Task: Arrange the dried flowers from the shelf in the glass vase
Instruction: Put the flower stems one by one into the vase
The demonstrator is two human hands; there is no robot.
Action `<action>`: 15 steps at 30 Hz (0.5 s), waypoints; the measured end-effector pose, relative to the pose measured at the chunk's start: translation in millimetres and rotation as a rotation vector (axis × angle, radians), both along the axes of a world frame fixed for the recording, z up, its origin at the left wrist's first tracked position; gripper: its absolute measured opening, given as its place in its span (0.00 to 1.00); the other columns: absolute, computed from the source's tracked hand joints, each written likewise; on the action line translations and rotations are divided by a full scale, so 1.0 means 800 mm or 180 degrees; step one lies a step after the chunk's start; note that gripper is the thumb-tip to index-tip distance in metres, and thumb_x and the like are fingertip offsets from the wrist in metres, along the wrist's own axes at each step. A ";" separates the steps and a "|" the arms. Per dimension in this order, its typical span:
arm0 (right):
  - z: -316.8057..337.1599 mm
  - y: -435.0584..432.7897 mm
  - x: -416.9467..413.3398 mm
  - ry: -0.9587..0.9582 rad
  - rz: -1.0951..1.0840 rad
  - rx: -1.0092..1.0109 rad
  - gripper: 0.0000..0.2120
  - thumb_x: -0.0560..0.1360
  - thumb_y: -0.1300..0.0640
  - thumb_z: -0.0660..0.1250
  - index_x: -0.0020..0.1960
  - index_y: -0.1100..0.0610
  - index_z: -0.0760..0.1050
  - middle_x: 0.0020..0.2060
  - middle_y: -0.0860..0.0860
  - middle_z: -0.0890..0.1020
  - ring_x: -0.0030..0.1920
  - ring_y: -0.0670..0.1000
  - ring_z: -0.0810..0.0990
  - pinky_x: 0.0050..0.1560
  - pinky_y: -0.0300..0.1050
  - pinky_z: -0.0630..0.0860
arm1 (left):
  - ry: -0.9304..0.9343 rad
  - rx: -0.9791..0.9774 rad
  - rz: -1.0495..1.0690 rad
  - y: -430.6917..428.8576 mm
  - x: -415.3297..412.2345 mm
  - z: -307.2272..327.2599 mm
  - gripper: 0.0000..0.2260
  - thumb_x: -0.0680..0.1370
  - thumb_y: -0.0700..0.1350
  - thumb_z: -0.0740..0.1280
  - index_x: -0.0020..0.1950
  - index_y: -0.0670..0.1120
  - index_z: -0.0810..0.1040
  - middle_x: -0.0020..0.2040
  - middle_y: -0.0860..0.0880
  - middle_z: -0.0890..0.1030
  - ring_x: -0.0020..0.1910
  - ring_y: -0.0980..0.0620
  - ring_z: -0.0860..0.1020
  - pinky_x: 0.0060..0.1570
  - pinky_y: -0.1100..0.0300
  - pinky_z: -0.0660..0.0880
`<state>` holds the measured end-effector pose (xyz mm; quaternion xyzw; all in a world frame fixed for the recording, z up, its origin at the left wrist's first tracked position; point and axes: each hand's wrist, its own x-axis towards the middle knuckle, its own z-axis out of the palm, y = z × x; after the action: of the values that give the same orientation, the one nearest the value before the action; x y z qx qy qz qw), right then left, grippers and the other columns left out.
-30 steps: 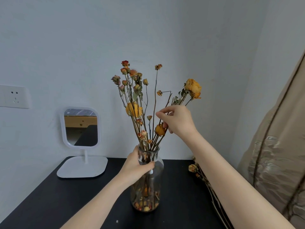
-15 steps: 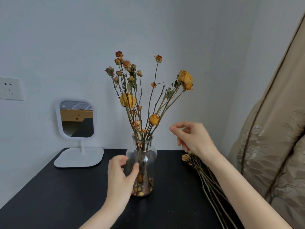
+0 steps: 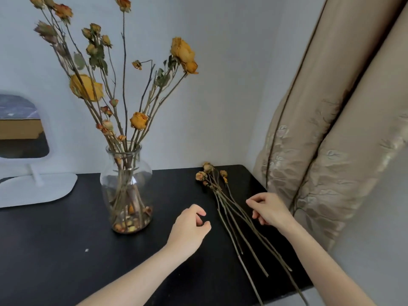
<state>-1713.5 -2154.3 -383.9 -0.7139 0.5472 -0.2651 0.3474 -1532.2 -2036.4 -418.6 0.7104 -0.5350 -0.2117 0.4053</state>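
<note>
Glass vase (image 3: 126,186) upright on black shelf (image 3: 55,239), stems inside; loose dried flowers (image 3: 231,208) between empty hands.

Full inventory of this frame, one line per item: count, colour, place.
glass vase: one, clear, on the table left of centre, petals and bits at its bottom.
flowers in the vase: a bunch, yellow, orange and brown, standing up out of its neck.
loose stems: a few, brown with small dried heads, flat on the table by the right edge.
table: one, black.
mirror: one, white stand, far left, cut off by the frame.
curtain: one, beige, embroidered, right.
wall: pale grey, behind.
left hand: open, empty, between vase and stems.
right hand: open, over the stems.
</note>
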 end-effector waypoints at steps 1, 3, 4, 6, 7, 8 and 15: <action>-0.007 -0.005 -0.006 0.0102 0.0001 0.0044 0.05 0.76 0.55 0.66 0.41 0.52 0.77 0.20 0.48 0.78 0.17 0.44 0.70 0.18 0.31 0.64 | -0.0023 0.0042 -0.0005 -0.012 -0.006 0.000 0.07 0.77 0.47 0.64 0.54 0.51 0.73 0.43 0.52 0.77 0.40 0.57 0.75 0.39 0.66 0.71; -0.017 -0.013 -0.015 0.0267 0.0004 0.0151 0.05 0.76 0.56 0.66 0.42 0.53 0.77 0.19 0.47 0.77 0.16 0.42 0.70 0.19 0.32 0.65 | -0.0088 0.0105 0.0002 -0.035 -0.016 0.001 0.05 0.77 0.48 0.64 0.52 0.51 0.75 0.41 0.52 0.78 0.39 0.55 0.77 0.42 0.59 0.75; -0.022 -0.017 -0.017 0.0354 0.0011 0.0195 0.05 0.76 0.55 0.67 0.42 0.53 0.78 0.19 0.47 0.77 0.16 0.41 0.70 0.20 0.33 0.66 | -0.0182 0.0125 0.0016 -0.045 -0.021 0.003 0.05 0.77 0.48 0.64 0.50 0.51 0.77 0.39 0.52 0.78 0.39 0.54 0.78 0.43 0.57 0.76; -0.028 -0.025 -0.020 0.0509 0.0059 0.0217 0.04 0.75 0.54 0.67 0.42 0.53 0.79 0.21 0.46 0.77 0.19 0.39 0.73 0.26 0.33 0.67 | -0.0414 0.0165 0.0088 -0.062 -0.031 0.006 0.06 0.77 0.49 0.64 0.46 0.50 0.80 0.36 0.54 0.78 0.38 0.53 0.78 0.43 0.55 0.78; -0.029 -0.029 -0.020 0.0544 0.0080 0.0210 0.04 0.75 0.53 0.68 0.43 0.52 0.79 0.21 0.46 0.77 0.22 0.39 0.74 0.29 0.34 0.67 | -0.0507 0.0188 0.0139 -0.070 -0.036 0.007 0.08 0.77 0.50 0.65 0.42 0.49 0.80 0.33 0.54 0.77 0.35 0.53 0.78 0.42 0.55 0.78; -0.031 -0.033 -0.020 0.0554 0.0094 0.0204 0.04 0.75 0.53 0.68 0.42 0.52 0.79 0.22 0.46 0.77 0.24 0.40 0.75 0.31 0.34 0.68 | -0.0573 0.0217 0.0197 -0.076 -0.040 0.009 0.11 0.77 0.51 0.65 0.37 0.48 0.79 0.31 0.53 0.76 0.33 0.52 0.77 0.40 0.56 0.78; -0.035 -0.048 -0.001 0.0555 0.0226 0.0035 0.06 0.74 0.51 0.69 0.42 0.53 0.79 0.21 0.45 0.76 0.25 0.39 0.74 0.31 0.33 0.66 | -0.0640 0.0659 0.0600 -0.119 -0.054 0.011 0.19 0.73 0.57 0.67 0.27 0.48 0.72 0.27 0.53 0.72 0.29 0.51 0.76 0.30 0.61 0.70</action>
<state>-1714.3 -2193.0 -411.5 -0.7513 0.5512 -0.1864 0.3115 -1575.8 -2131.5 -409.8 0.8130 -0.4793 -0.1545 0.2924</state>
